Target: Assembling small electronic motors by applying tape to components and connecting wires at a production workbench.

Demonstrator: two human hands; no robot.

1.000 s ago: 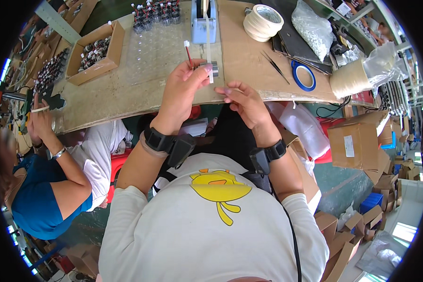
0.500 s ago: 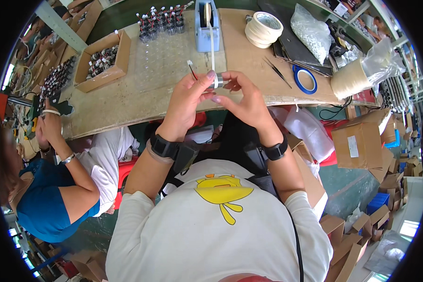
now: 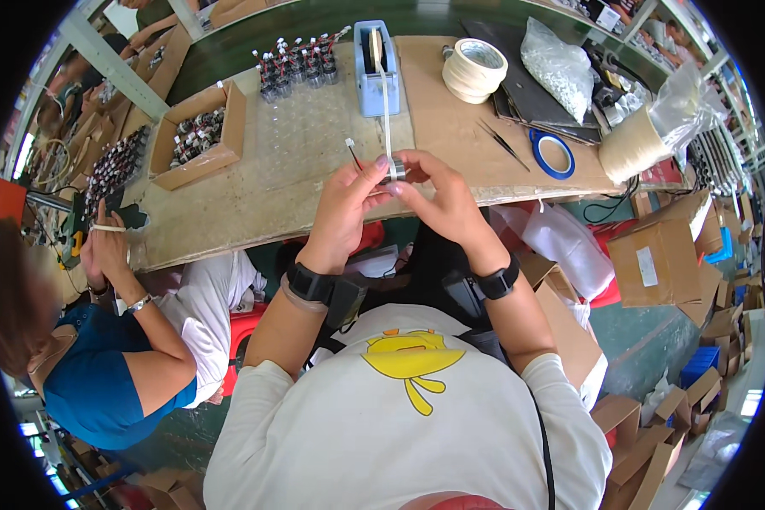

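Observation:
Just beyond the table's near edge, a small silvery cylindrical motor (image 3: 397,171) is held between both my hands. My left hand (image 3: 342,204) pinches it from the left with thumb and fingers. From the other side my right hand (image 3: 452,202) grips it, fingers curled and thumb near the left fingertips. A dark wire with a white connector (image 3: 350,143) sticks up past my left hand. One narrow pale tape strip (image 3: 388,123) runs from the blue tape dispenser (image 3: 368,95) down to the motor. My fingers hide part of the motor and the strip's end.
Several wired motors (image 3: 302,70) stand at the back left, near a cardboard box (image 3: 214,160) of parts. On the right lie cream tape rolls (image 3: 474,75), tweezers (image 3: 506,146), blue tape (image 3: 552,155) and a bag (image 3: 557,68). A co-worker (image 3: 115,365) sits at left.
The whole view has shifted, so the table sits slightly lower in the picture. My right fingers have closed in nearer the motor. The tape strip still reaches it.

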